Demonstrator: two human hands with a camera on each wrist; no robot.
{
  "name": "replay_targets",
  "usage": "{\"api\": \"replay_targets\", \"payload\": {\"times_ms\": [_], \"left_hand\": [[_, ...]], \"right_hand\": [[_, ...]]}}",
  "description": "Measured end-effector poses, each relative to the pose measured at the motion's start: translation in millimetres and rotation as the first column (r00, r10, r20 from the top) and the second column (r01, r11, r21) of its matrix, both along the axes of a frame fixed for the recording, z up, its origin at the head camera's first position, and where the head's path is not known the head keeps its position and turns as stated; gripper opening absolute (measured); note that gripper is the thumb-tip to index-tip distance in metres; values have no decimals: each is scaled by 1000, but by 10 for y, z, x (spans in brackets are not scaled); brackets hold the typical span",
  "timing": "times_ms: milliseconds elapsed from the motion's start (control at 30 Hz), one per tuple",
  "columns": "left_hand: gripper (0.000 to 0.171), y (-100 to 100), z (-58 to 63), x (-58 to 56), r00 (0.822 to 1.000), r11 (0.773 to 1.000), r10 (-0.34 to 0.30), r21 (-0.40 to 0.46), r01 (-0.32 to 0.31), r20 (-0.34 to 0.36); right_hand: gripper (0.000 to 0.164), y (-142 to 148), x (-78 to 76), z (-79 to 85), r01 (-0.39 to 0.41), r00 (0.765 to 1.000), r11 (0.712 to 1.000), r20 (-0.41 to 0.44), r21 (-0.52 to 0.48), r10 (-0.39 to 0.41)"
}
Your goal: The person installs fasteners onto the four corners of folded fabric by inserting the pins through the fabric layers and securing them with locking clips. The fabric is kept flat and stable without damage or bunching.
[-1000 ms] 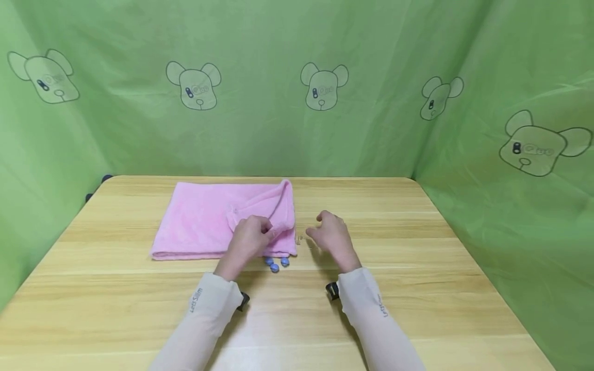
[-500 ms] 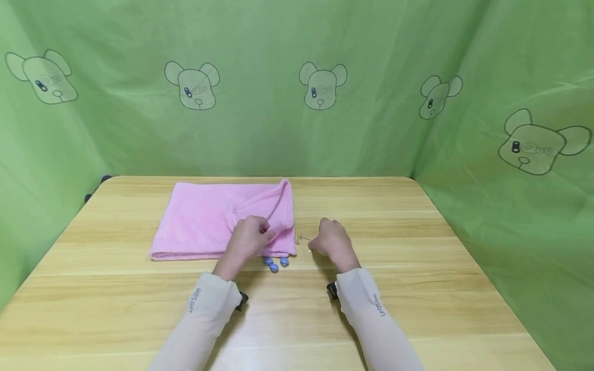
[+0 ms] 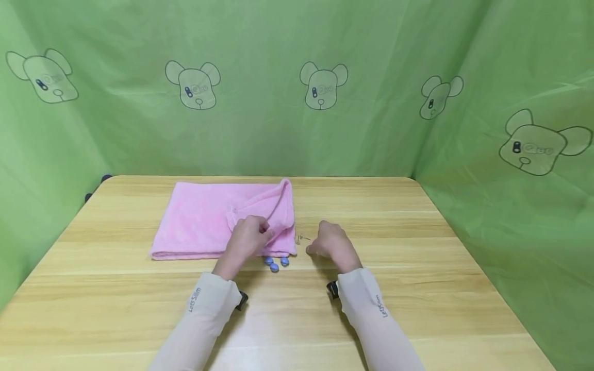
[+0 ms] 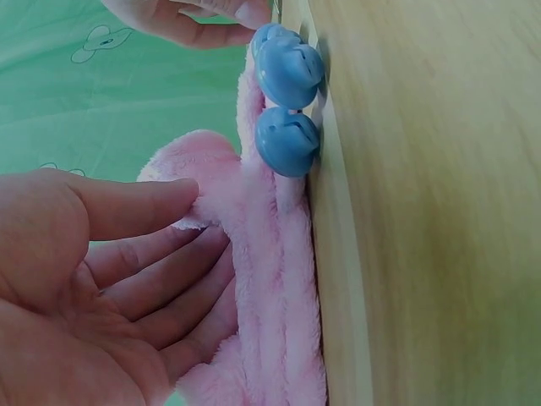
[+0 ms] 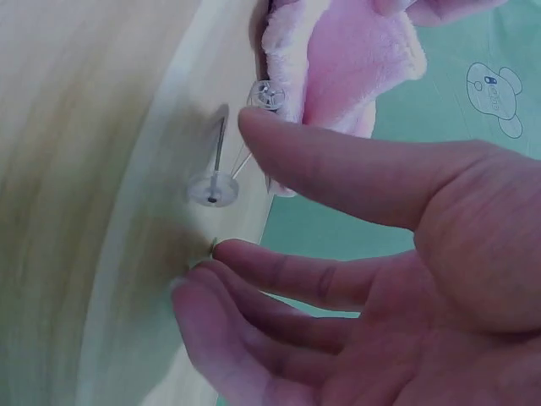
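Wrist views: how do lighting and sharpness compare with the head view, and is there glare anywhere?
Head view: brightest, with pale glare on the near part of the table and soft shadows beside both sleeves; left wrist view: dimmer, blue caps clearly outlined, wood grain soft; right wrist view: also dimmer, pins distinguishable, wood grain blurred.

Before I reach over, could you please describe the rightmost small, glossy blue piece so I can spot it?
On the wood-grain table lies a folded pink plush cloth. In front of its near edge, towards the right end, sit three small, rounded blue pieces. The rightmost blue piece stands slightly apart, while the other two crowd together.
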State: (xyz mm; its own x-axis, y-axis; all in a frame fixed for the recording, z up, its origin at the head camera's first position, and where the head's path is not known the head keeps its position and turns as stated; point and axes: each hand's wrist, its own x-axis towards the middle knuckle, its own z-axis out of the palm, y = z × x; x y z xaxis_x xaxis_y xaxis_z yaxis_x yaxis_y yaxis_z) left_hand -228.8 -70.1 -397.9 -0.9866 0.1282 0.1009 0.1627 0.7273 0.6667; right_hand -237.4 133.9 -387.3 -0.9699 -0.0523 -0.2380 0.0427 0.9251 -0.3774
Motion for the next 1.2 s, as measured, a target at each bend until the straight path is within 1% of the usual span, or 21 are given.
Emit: {"api": "replay_targets", "payload": {"times_ms": [100,233,333,567,800,900,1000,1200], "left_hand": [[14,-2,0,0,1000,1000,-1,-2,1,-7],[14,-6,-7,-1,1000,1000,-3,-7,3,-10],[14,-10,-17,-8,1000,1000,-2,-18,2,-27],[11,-11,-17,-7,999,999,3,-31,-5,-45],[11,-11,-18,1,999,1000,3,-31,-5,-52],[12,-12,-22,0,999,1000,2,-29,-3,-45],[15,-13,-27,-4,999,1000,0,-24,-1,-35],[15,-12,-29,-8,999,1000,-2,-26,1,-47]], "right_hand": [[48,1,-3,2,-13,1000,1000,4,10,13],[33,1,-18,-19,-22,1000,1000,-5,-3,21],[23,-3,-25,-36,-27,1000,999,-12,-20,27],[15,-6,-21,-40,-38,999,999,-22,-30,37],[14,-4,-8,-14,-51,999,998,-13,-39,51],[15,5,-1,-3,-61,998,997,-8,-46,61],[12,13,4,0,-82,997,995,-14,-50,81],[17,23,13,0,-111,994,993,-18,-43,111]]}}
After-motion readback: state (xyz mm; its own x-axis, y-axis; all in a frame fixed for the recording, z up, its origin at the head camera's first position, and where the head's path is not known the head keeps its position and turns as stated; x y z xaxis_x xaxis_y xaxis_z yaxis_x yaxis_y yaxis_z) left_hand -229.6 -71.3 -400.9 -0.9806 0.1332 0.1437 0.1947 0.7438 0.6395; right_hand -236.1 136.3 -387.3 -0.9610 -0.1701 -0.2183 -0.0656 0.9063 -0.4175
